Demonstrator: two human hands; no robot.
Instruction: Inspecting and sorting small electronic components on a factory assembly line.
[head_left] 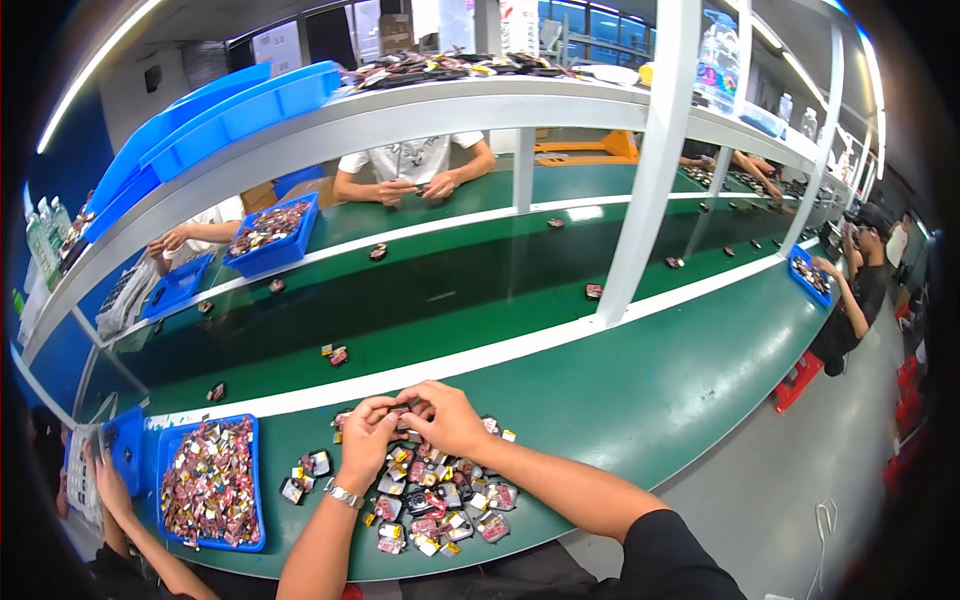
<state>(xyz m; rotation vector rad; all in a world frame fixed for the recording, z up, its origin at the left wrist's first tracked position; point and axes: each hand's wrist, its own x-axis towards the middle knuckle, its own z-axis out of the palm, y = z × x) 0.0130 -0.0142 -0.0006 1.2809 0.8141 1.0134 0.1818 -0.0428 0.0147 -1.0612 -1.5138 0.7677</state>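
Observation:
Both my hands meet above a loose pile of small electronic modules [425, 500], which show red circuit boards, black casings and silver and yellow parts. My left hand [364, 440], a metal watch on its wrist, pinches one small dark module [403, 420] between its fingers. From the other side my right hand [447, 418] grips that same module with thumb and fingertips. The fingers cover most of it, so its details are hidden. A few modules [305, 475] lie apart, left of my left wrist.
A blue bin [257, 490] full of small parts stands left on the green table [610, 410]. Beyond a white rail [500, 353], scattered modules lie on the dark green belt [450, 290]. A white post [655, 170] holds an overhead shelf. Co-workers sit across and on both sides.

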